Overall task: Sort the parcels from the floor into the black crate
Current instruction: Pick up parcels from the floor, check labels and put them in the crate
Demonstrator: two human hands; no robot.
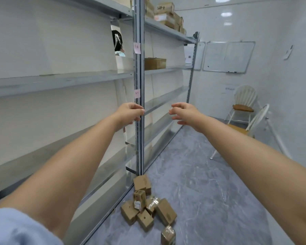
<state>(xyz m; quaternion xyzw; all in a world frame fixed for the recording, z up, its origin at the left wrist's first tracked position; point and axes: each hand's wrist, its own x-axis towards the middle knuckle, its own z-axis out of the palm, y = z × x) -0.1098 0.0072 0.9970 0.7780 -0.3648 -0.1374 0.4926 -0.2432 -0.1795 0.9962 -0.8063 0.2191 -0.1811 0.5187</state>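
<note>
Both hands empty, held out in mid-air: left hand with fingers loosely curled in front of the shelf post, contact unclear; right hand with fingers spread apart. Parcels sit heaped on the floor at the post's foot, long axes pointing every way. Bare floor lies right of the heap; chairs stand well apart.

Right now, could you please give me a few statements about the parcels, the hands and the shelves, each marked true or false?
1. Both hands, left and right, are empty. True.
2. The parcels lie on the floor by the shelving upright. True.
3. The black crate stands beside the parcels. False: no crate is in view.
4. The chairs stand against the shelving. False: they stand by the far right wall.
</note>
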